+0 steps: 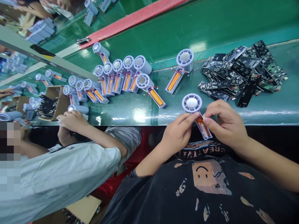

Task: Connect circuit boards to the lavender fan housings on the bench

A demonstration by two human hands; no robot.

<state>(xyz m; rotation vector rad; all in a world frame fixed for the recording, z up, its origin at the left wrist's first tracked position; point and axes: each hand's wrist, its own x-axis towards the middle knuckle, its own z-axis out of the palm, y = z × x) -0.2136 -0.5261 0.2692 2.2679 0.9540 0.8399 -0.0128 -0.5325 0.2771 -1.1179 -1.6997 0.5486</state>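
Note:
A lavender handheld fan (192, 103) with its handle uncovered lies at the bench's front edge, its round head pointing away from me. Inside the handle I see an orange battery with white marking. My left hand (177, 130) grips the handle's upper end from the left, fingertips just under the head. On the right, my right hand (225, 123) pinches near the handle's upper side; a small white piece shows at the fingertips, perhaps a wire connector. Beyond it lies another opened fan (185, 57), its orange battery exposed. A heap of black circuit boards (244, 70) sits to the right.
Several opened fans (140, 63) stand in a cluster to the left on the green bench (163, 116). A co-worker's hands (73, 119) work beside them, near a cardboard box (57, 93) of dark parts. A red strip (135, 21) runs along the back.

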